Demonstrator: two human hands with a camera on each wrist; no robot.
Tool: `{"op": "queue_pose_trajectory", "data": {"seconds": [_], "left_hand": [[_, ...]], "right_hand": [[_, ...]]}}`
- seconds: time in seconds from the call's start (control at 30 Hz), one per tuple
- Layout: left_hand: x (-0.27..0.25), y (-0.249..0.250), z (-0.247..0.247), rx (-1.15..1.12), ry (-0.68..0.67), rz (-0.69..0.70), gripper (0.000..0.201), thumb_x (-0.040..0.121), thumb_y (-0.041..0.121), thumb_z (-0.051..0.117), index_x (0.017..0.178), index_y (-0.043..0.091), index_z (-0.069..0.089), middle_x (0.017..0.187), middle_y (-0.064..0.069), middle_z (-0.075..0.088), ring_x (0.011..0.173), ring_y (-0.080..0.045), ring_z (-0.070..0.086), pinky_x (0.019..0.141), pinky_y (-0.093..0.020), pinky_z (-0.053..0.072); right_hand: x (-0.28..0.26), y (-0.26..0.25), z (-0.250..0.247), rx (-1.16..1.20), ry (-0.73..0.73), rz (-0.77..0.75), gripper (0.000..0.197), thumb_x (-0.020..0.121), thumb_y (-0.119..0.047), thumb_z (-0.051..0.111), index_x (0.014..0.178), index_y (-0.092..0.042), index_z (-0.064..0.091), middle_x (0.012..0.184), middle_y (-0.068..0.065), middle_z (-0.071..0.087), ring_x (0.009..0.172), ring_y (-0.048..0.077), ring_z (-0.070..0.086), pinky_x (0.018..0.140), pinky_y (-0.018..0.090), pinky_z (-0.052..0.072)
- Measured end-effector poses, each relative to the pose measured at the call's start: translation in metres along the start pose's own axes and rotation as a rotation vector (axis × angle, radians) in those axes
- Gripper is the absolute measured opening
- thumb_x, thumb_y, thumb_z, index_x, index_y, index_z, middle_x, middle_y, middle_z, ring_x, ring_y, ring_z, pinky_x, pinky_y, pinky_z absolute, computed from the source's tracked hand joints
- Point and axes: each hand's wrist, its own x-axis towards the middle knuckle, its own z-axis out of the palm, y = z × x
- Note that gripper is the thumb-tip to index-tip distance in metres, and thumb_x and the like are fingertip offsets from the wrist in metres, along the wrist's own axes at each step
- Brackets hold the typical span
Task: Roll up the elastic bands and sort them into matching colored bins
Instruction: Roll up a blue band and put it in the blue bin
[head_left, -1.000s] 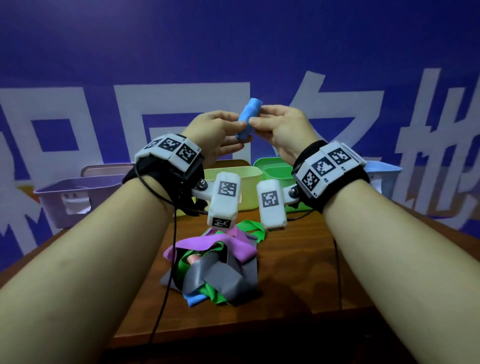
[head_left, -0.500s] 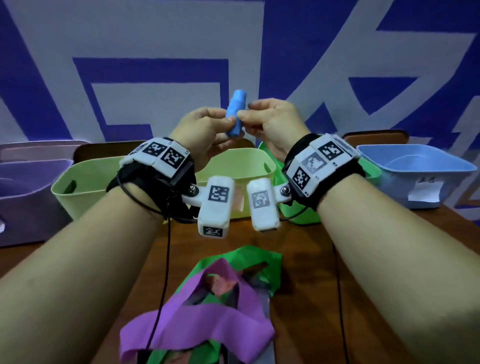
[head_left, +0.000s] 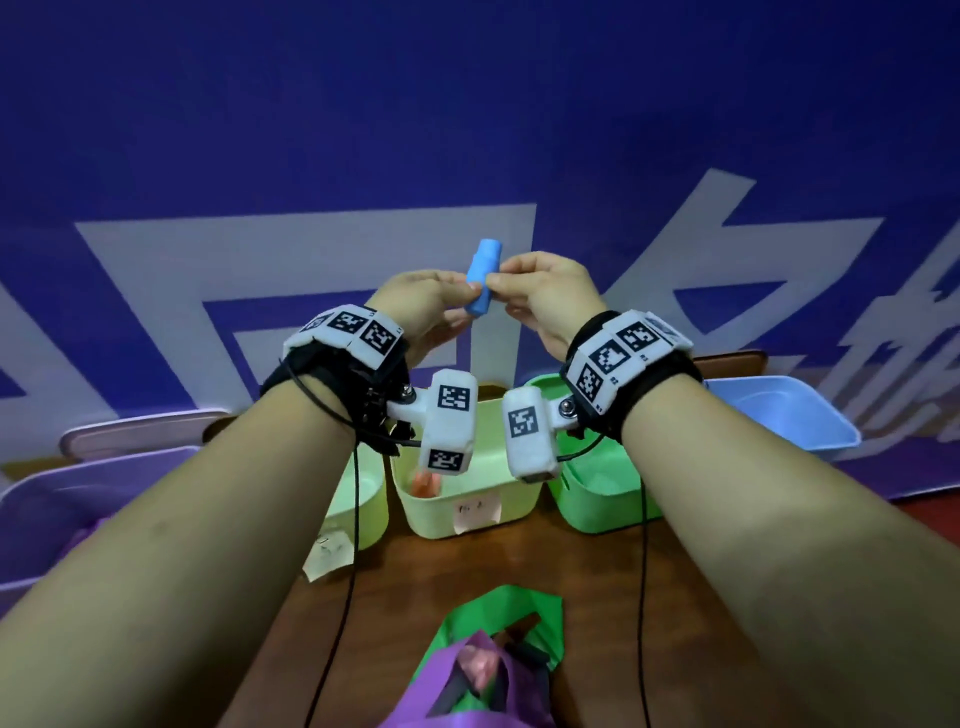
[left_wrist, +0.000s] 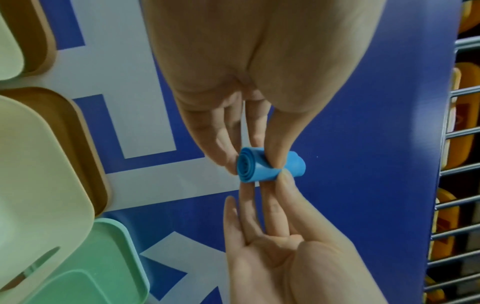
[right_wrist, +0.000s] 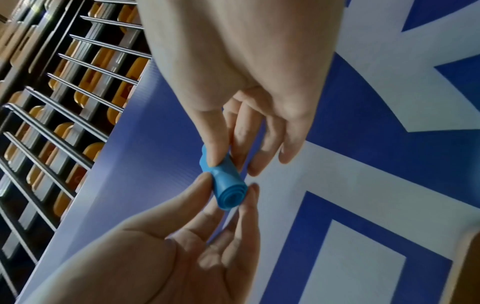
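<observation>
A tightly rolled blue elastic band (head_left: 482, 278) is held up in front of the blue wall, above the bins. My left hand (head_left: 466, 300) pinches its lower end between thumb and fingertips (left_wrist: 226, 154). My right hand (head_left: 500, 276) pinches its upper half, thumb (right_wrist: 213, 153) on one side and fingers behind. The roll's spiral end (left_wrist: 246, 164) shows in both wrist views. A blue bin (head_left: 779, 418) stands at the far right. Loose purple, green and grey bands (head_left: 488, 667) lie heaped on the table near me.
A row of bins stands along the wooden table's (head_left: 675, 623) far edge: purple (head_left: 78, 493), pale green (head_left: 370, 512), yellow-green (head_left: 470, 512) with an orange roll inside, and green (head_left: 597, 493). Cables hang from both wrist units.
Both hands kept their pinch on the blue roll, held at about the same height. The head view swung from the band pile toward the bins and wall.
</observation>
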Motion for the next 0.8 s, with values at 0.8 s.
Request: {"op": "queue_pose_trajectory", "data": {"seconds": [0.8], "left_hand": [[0.156,-0.061,0.25,0.268,-0.157,-0.183,0.011,0.091,0.004,0.059,0.08,0.004,0.062,0.046,0.001,0.058,0.038,-0.004,0.053,0.041,-0.015,0.043]], "right_hand": [[0.081,0.027,-0.257,-0.049,0.251,0.312,0.024,0.084,0.012,0.06,0.079,-0.011,0.055,0.075,0.009,0.059,0.066,0.015,0.06,0.064,0.021,0.055]]}}
